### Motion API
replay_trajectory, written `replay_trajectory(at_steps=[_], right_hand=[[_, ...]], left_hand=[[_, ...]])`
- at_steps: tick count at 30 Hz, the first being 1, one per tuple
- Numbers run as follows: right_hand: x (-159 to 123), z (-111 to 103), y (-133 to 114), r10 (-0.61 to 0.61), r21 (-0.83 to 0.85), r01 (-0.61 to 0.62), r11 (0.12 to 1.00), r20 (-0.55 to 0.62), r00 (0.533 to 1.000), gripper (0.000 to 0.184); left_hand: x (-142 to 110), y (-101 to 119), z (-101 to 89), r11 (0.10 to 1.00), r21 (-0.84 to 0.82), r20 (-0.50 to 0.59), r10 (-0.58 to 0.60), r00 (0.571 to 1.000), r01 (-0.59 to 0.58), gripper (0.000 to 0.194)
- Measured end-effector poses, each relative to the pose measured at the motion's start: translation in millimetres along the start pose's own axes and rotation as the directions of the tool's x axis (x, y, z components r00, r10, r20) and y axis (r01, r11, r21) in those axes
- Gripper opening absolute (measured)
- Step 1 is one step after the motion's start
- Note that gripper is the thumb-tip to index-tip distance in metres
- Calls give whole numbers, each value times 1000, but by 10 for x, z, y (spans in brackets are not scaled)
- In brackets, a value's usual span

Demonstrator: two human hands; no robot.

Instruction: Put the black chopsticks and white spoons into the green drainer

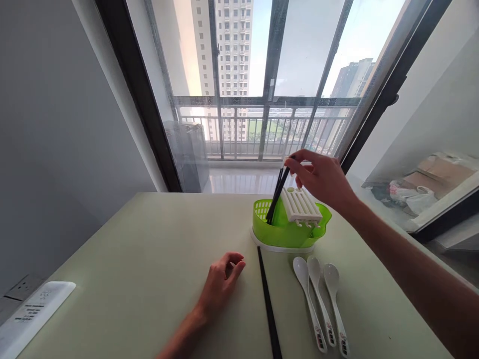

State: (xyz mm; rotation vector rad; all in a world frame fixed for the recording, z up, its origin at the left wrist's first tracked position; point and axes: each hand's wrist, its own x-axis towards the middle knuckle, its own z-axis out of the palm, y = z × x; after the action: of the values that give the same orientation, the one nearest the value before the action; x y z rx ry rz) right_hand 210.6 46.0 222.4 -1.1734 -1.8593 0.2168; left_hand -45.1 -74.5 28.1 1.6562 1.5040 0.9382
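My right hand (318,177) is raised over a green cutlery holder (290,232) and pinches the top ends of black chopsticks (276,197), whose lower ends stand inside the holder. A white slotted insert (301,205) sits tilted in the holder's right part. My left hand (222,281) rests on the table, fingers loosely curled, holding nothing. A single black chopstick (268,304) lies flat just right of that hand. Three white spoons (322,304) lie side by side in front of the holder.
The pale green table (142,259) stands before a large window with a balcony railing (262,127). A white power strip (32,314) lies at the table's left corner. Bags and cardboard (422,187) sit on the floor at the right.
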Motion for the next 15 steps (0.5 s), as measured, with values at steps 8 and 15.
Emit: replay_trajectory(at_steps=[8, 15], right_hand=[[110, 509, 410, 35, -85, -18, 996, 204, 978, 32], [-315, 316, -40, -36, -269, 44, 962, 37, 999, 24]], left_hand=[[-5, 22, -9, 1000, 13, 27, -9, 1000, 8, 43], [-1, 35, -11, 1000, 30, 30, -7, 1000, 6, 42]])
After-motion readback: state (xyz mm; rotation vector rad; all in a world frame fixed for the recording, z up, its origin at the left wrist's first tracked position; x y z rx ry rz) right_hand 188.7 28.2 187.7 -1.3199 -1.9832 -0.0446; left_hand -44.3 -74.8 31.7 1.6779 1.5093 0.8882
